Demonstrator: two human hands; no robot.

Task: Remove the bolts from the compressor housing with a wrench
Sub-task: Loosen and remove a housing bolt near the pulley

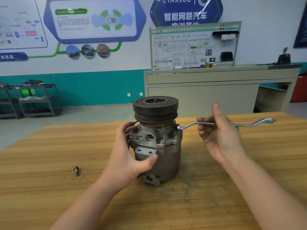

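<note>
Fingers of our right hand (219, 130) loosely pinch the wrench (206, 124); our left hand (131, 153) grips the compressor housing (167, 156). Such a loose hold could let the ring slip off the bolt (178, 127).

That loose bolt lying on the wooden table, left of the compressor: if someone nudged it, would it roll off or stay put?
The bolt lies on its side, so a nudge would probably roll it. Its wider head would likely steer it in a curve, not straight off the table. It looks like solid metal, so probably stiff and fairly heavy for its size.
</note>
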